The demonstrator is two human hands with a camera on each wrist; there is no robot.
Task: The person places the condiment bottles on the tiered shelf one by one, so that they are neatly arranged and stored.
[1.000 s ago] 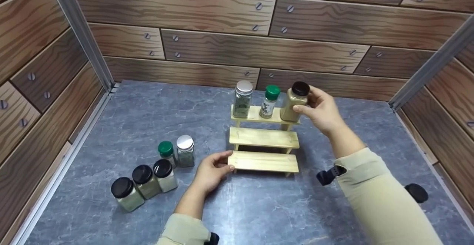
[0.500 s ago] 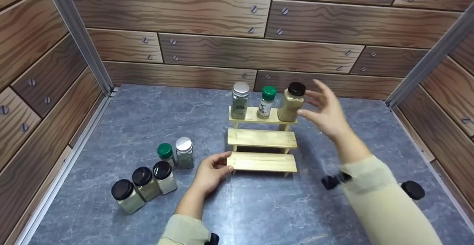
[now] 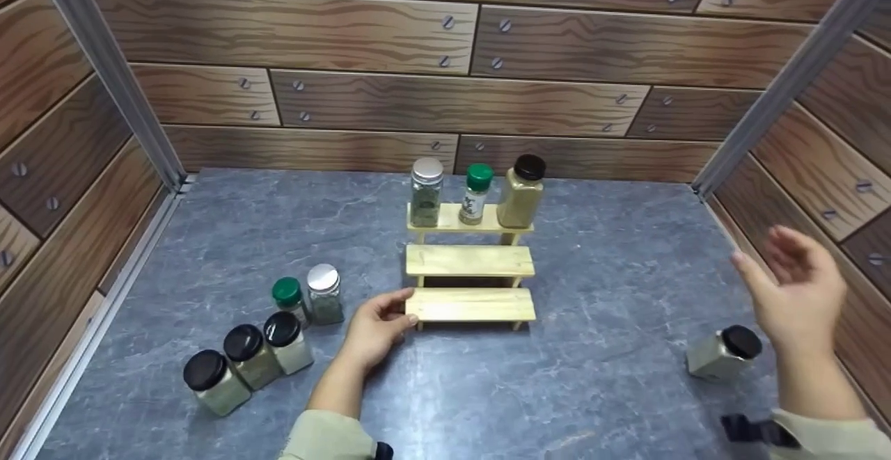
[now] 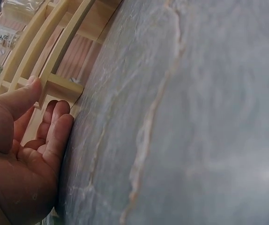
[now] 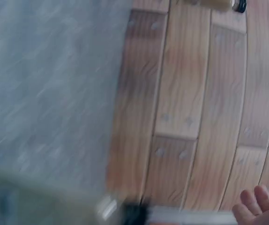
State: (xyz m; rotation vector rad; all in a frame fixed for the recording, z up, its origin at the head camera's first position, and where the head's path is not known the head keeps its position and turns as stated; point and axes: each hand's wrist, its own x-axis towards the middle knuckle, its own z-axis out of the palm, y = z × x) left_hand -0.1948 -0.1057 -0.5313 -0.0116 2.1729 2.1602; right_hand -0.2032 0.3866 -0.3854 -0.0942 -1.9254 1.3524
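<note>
My left hand [image 3: 379, 328] holds the left end of the lowest step of a three-step wooden rack [image 3: 470, 262]. In the left wrist view its thumb lies on the step's edge and the fingers curl beside the leg. On the top step stand a silver-capped jar of green herbs [image 3: 426, 195], a small green-capped bottle [image 3: 475, 195] and a tall black-capped jar of tan powder [image 3: 522, 194]. Off to the right my right hand [image 3: 800, 293] is raised with nothing in it, fingers loosely bent. Close by it stands a black-capped jar [image 3: 717, 359], blurred in the right wrist view.
At left, three black-capped jars [image 3: 254, 362] stand in a slanted row. Behind them are a green-capped bottle [image 3: 292, 296] and a silver-capped jar [image 3: 326, 296]. Wood-patterned walls [image 3: 362, 98] enclose the grey marbled tabletop [image 3: 557, 390] at the back and sides.
My right hand has let go of the tan powder jar on the top step and swung right and nearer, beside the lone jar. The left hand stays on the rack; the head view has shifted slightly right.
</note>
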